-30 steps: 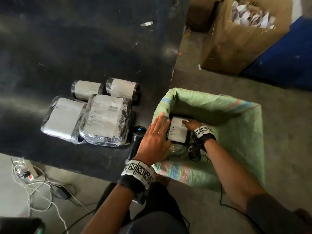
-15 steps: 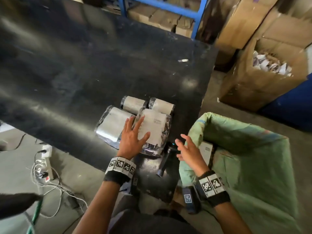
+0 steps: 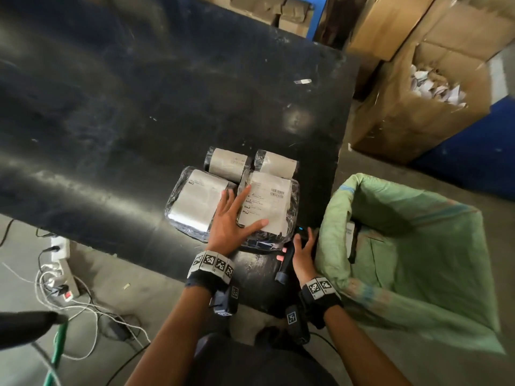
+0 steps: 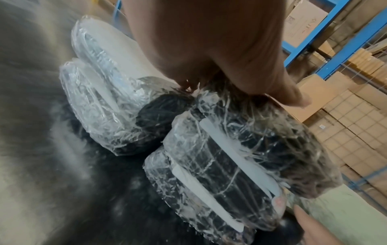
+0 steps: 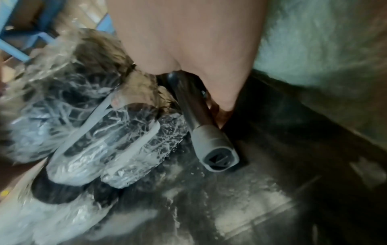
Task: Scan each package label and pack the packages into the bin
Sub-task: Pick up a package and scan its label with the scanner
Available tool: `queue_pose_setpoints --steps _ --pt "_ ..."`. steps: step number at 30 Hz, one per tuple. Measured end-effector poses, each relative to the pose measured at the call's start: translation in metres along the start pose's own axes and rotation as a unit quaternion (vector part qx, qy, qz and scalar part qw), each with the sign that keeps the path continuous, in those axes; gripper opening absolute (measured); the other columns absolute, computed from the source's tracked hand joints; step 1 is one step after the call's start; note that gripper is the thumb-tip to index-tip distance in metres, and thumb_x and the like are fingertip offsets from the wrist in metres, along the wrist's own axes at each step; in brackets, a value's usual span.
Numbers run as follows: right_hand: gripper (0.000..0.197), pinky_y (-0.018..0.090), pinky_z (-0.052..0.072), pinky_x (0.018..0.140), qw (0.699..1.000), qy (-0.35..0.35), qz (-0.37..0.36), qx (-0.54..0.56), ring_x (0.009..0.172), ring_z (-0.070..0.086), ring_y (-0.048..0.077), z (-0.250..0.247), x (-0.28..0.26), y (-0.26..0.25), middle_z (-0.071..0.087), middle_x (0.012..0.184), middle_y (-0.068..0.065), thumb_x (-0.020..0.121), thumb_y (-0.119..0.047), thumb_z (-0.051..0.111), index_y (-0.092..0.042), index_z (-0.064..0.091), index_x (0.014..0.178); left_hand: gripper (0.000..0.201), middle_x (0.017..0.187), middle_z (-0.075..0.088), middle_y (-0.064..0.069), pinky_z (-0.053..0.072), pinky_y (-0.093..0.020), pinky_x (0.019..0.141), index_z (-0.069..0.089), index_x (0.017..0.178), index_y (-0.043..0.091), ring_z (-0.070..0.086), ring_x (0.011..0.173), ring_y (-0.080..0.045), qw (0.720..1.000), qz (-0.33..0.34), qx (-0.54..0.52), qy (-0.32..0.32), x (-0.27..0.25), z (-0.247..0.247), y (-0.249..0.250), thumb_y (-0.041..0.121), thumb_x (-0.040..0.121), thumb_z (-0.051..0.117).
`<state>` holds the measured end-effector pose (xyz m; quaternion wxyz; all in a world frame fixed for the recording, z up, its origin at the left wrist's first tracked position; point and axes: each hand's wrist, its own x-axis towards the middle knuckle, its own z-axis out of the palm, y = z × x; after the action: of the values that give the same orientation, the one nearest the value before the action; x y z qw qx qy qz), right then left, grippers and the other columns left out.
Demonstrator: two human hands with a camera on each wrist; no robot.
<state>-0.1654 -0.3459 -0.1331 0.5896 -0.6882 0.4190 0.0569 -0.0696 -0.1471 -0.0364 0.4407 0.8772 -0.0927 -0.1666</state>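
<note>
Several plastic-wrapped packages with white labels lie together on the black table [image 3: 139, 121]. My left hand [image 3: 237, 215] rests flat, fingers spread, on the front right package [image 3: 274, 201]; the left wrist view shows the same palm [image 4: 209, 49] on top of that package [image 4: 230, 157]. Beside it lie a flat package [image 3: 195, 201] and two rolled ones [image 3: 227, 164] [image 3: 277, 162]. My right hand [image 3: 302, 250] curls round the black scanner [image 3: 281, 274] at the table's edge; the handle [image 5: 209, 145] shows under the palm [image 5: 188, 41]. The green woven bag [image 3: 331, 218] holds one package [image 3: 349, 232].
An open cardboard box [image 3: 404, 129] with paper scraps stands behind the bag, with a blue surface to its right. A power strip [image 3: 61, 263] and loose cables lie on the floor at the left. Stacked cartons and a blue rack are behind the table.
My right hand came out of the bag, leaving a package inside, and took hold of the scanner. My left hand moved from the bag's edge onto the front right package.
</note>
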Motion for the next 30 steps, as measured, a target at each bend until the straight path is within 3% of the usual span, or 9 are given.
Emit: queue_pose_setpoints --steps 3,8,10,12,16,18,22,24,30 --pt "0.068 0.062 0.045 0.1 0.997 -0.01 0.019 0.077 0.133 0.048 0.034 0.007 0.044 0.056 0.032 0.155 -0.004 0.069 -0.082 0.056 -0.073 0.024 0.128 0.103 0.169 0.009 -0.006 0.016 -0.059 0.122 0.014 0.154 0.052 -0.007 0.155 -0.022 1.0 0.005 -0.008 -0.009 -0.002 0.001 0.004 0.079 0.067 0.062" --pt "0.056 0.063 0.048 0.095 0.997 0.003 0.044 0.07 0.127 0.053 0.039 0.01 0.025 0.038 0.041 0.148 -0.003 0.085 -0.069 0.05 -0.067 0.022 0.134 0.096 0.165 0.024 -0.005 0.035 -0.064 0.113 0.017 0.154 0.049 0.018 0.153 -0.034 1.0 0.007 -0.02 -0.009 -0.003 0.005 0.004 0.075 0.073 0.062" --pt "0.054 0.054 0.059 0.075 0.999 -0.008 0.032 0.028 0.113 0.062 0.041 0.004 0.009 0.018 0.047 0.14 0.002 0.087 -0.063 0.05 -0.063 0.024 0.134 0.093 0.16 0.034 -0.006 0.05 -0.055 0.104 0.02 0.154 0.046 0.041 0.141 -0.032 0.999 0.023 -0.032 0.001 -0.006 0.007 0.008 0.07 0.076 0.066" --pt "0.053 0.04 0.059 0.059 0.998 -0.014 0.038 0.049 0.111 0.061 0.044 -0.001 -0.022 -0.024 0.044 0.144 0.005 0.083 -0.068 0.05 -0.067 0.025 0.13 0.092 0.155 0.04 -0.007 0.05 -0.041 0.103 0.024 0.156 0.036 0.047 0.131 -0.02 0.999 0.035 -0.033 0.015 -0.007 0.007 0.017 0.053 0.081 0.074" --pt "0.052 0.041 0.052 0.061 0.997 -0.02 0.033 0.059 0.111 0.057 0.051 -0.012 -0.05 -0.062 0.042 0.146 0.011 0.103 -0.039 0.036 -0.03 0.017 0.151 0.094 0.148 0.045 -0.012 0.048 -0.039 0.103 0.025 0.157 0.027 0.045 0.127 -0.02 0.999 0.043 -0.003 0.013 -0.003 0.007 0.024 0.038 0.081 0.079" --pt "0.051 0.046 0.052 0.07 0.997 -0.022 0.044 0.065 0.119 0.054 0.048 -0.017 -0.049 -0.064 0.038 0.15 0.01 0.104 -0.035 0.035 -0.024 0.018 0.151 0.094 0.139 0.053 -0.014 0.053 -0.041 0.101 0.028 0.156 0.02 0.051 0.119 -0.016 0.999 0.038 0.008 0.01 0.0 0.006 0.03 0.035 0.08 0.08" --pt "0.052 0.026 0.043 0.036 0.994 -0.038 0.032 0.094 0.083 0.067 0.027 -0.013 -0.038 -0.054 0.04 0.149 0.012 0.102 -0.041 0.038 -0.031 0.019 0.149 0.091 0.13 0.06 -0.008 0.053 -0.043 0.101 0.034 0.149 0.025 0.059 0.115 -0.023 0.998 -0.056 -0.011 0.009 0.012 0.001 0.052 0.044 0.075 0.084" --pt "0.052 0.022 0.039 0.031 0.994 -0.043 0.027 0.098 0.076 0.067 0.02 -0.013 -0.036 -0.054 0.043 0.146 0.014 0.102 -0.04 0.039 -0.031 0.019 0.149 0.093 0.133 0.059 -0.006 0.051 -0.049 0.104 0.034 0.147 0.028 0.058 0.12 -0.028 0.996 -0.092 -0.018 -0.008 0.023 -0.001 0.061 0.048 0.072 0.085" --pt "0.052 0.025 0.041 0.035 0.992 -0.035 0.045 0.114 0.105 0.067 0.036 -0.02 -0.039 -0.06 0.043 0.148 0.014 0.102 -0.039 0.038 -0.029 0.021 0.15 0.091 0.135 0.057 0.001 0.053 -0.05 0.101 0.036 0.144 0.034 0.06 0.121 -0.025 0.984 -0.123 -0.125 0.013 0.022 0.009 0.053 0.056 0.068 0.082"
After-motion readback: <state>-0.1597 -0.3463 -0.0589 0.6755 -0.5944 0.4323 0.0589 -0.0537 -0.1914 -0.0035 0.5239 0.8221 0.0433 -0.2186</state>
